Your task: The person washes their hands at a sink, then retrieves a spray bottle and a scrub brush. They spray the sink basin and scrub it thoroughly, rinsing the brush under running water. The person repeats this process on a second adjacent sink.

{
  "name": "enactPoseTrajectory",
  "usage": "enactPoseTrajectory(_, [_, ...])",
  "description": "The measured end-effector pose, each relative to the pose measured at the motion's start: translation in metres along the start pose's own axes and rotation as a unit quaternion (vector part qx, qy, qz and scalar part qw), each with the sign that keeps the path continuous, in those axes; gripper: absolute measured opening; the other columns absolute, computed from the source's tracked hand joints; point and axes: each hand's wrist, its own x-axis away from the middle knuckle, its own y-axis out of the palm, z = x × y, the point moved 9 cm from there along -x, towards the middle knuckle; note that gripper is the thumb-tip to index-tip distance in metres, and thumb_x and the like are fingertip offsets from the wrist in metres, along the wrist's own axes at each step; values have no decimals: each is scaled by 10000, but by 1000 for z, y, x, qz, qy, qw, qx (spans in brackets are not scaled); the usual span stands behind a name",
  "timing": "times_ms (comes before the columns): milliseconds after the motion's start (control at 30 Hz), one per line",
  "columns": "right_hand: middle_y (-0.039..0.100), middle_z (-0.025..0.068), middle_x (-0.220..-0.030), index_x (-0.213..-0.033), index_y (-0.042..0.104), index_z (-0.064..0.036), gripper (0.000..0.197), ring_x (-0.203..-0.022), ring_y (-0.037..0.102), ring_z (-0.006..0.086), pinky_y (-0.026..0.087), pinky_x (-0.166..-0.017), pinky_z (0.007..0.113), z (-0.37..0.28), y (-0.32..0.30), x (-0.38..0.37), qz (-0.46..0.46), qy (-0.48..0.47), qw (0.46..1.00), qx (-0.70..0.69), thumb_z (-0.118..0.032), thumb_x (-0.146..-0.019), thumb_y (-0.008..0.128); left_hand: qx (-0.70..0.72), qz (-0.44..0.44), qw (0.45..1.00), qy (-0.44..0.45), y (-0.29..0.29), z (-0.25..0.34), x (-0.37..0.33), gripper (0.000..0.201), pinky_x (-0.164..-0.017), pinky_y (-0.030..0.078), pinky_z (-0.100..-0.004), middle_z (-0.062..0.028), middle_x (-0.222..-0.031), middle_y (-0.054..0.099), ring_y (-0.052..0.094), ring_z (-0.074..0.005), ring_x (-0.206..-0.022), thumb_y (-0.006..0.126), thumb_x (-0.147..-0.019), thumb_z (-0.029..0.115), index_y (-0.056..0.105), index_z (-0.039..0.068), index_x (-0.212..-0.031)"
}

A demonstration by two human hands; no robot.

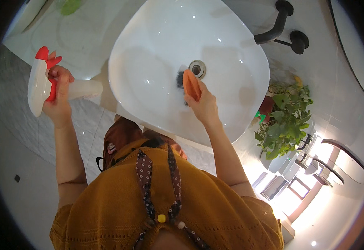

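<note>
My left hand [60,89] is wrapped round a white spray bottle [86,89] with a red nozzle and trigger, held up to the left of the basin. The bottle is tilted, nearly on its side. My right hand [203,106] grips an orange scrub brush [191,85], with dark bristles showing along its left side. The brush is inside the white washbasin [140,54], just beside the metal drain [197,69]. Whether its bristles touch the basin's surface, I cannot tell.
A black wall spout [277,27] reaches over the basin's far right rim, with a black lever handle [299,42] beside it. A leafy green plant [288,114] stands right of the basin. Something green [70,6] lies at the far left.
</note>
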Motion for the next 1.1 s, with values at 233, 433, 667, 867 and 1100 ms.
enactPoseTrajectory(233, [599, 136, -907, -1182, 431, -24, 519, -767, 582, 261, 460, -683, 332, -5, -8, -29, -4, 92, 993, -77, -196, -727, 611, 16, 16, 1000, -16, -8, -3, 0, 412, -619, 405, -243, -38, -714, 472, 456, -109, -603, 532, -757, -2, 422, -84, -1145])
enactPoseTrajectory(433, [614, 139, -881, -1175, 435, -22, 513, -779, 600, 254, 466, -676, 335, -3, -10, -35, -23, 77, 997, -21, -210, -727, 599, 15, -13, 1000, 12, 1, 6, 0, 408, -628, 403, -244, -50, -736, 491, 460, -108, -603, 520, -759, -8, 422, -78, -1149])
enactPoseTrajectory(667, [573, 96, -711, -1096, 485, 11, 426, -561, 522, 135, 437, -551, 276, 17, -5, -3, -1, 86, 987, -134, -176, -729, 591, -22, 16, 1000, -1, -5, 5, 4, 382, -640, 398, -246, -46, -725, 482, 456, -111, -605, 513, -771, -1, 423, -72, -1136])
enactPoseTrajectory(867, [587, 132, -829, -1157, 443, 19, 496, -610, 557, 173, 456, -611, 281, -10, -11, -40, 5, 92, 990, -109, -123, -713, 613, -23, -9, 1000, 11, 1, 5, 7, 379, -692, 406, -264, -42, -702, 480, 462, -114, -608, 511, -773, 1, 423, -76, -1134])
enactPoseTrajectory(1100, [581, 92, -776, -1167, 448, -5, 488, -607, 545, 158, 451, -585, 274, -5, -10, -29, 44, 29, 993, -102, -136, -723, 601, -38, -12, 997, 59, -1, 10, 6, 388, -737, 420, -296, -38, -693, 481, 471, -111, -599, 539, -760, 8, 437, -79, -1124])
